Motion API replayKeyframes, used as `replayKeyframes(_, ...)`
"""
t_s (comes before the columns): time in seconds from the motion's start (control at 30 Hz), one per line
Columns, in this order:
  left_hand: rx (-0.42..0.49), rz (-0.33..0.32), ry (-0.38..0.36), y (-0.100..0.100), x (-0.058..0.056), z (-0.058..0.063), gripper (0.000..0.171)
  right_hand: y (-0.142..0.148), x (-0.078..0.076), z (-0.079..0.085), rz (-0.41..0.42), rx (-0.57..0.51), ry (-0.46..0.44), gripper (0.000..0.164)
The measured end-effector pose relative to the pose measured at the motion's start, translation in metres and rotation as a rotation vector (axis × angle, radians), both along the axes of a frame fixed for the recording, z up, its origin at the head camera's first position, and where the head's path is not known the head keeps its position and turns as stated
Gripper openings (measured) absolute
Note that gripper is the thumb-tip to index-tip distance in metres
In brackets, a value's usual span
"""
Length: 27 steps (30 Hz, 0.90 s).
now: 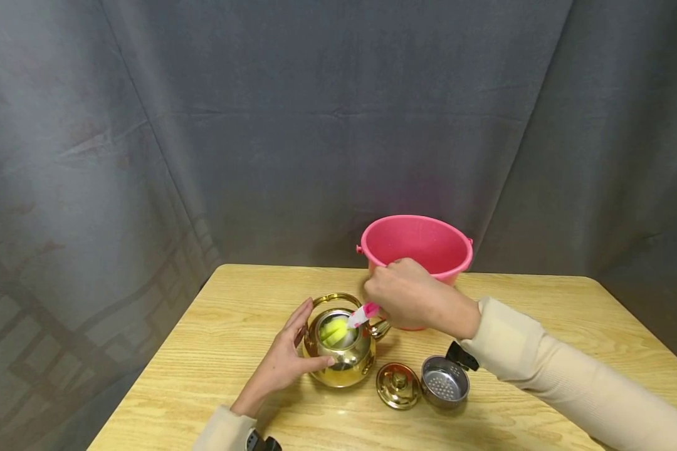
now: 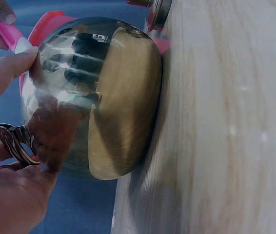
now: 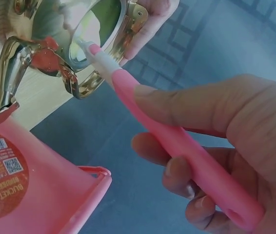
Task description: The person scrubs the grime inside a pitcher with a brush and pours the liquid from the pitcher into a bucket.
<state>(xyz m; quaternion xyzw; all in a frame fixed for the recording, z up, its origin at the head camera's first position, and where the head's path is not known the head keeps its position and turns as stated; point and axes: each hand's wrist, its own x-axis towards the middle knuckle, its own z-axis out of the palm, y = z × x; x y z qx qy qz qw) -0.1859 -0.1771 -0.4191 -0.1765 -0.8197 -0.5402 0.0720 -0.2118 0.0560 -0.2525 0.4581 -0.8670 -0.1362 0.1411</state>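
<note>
A shiny gold teapot [image 1: 344,374] stands on the wooden table without its lid, its spout to the right and its handle folded back behind the mouth. My left hand [image 1: 284,362] holds the teapot's left side, thumb across the front and fingers round the back. In the right wrist view, my right hand [image 3: 235,141] wraps round the pink handle of a sponge brush [image 3: 162,134]. The brush slants down through the teapot's mouth. Its yellow sponge head [image 1: 334,331] shows inside, with the lower end hidden.
Behind the teapot and partly covered by my right hand stands a pink bucket [image 1: 409,238]. A gold lid [image 1: 398,386] lies to the teapot's front right, beside a steel strainer [image 1: 446,382] with a perforated bottom. Grey cloth [image 1: 338,138] hangs behind the table [image 1: 248,294].
</note>
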Motion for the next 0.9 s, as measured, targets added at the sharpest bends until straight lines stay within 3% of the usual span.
replayKeyframes(0.4,-0.023,0.014,-0.003,-0.001,-0.001,0.002,0.111,-0.001,0.003,0.005,0.010,-0.053,-0.040,0.024)
replayKeyframes(0.9,-0.028,0.027,0.009,0.000,-0.001,0.001,0.109,0.002,0.007,0.015,-0.046,-0.057,-0.060,0.021)
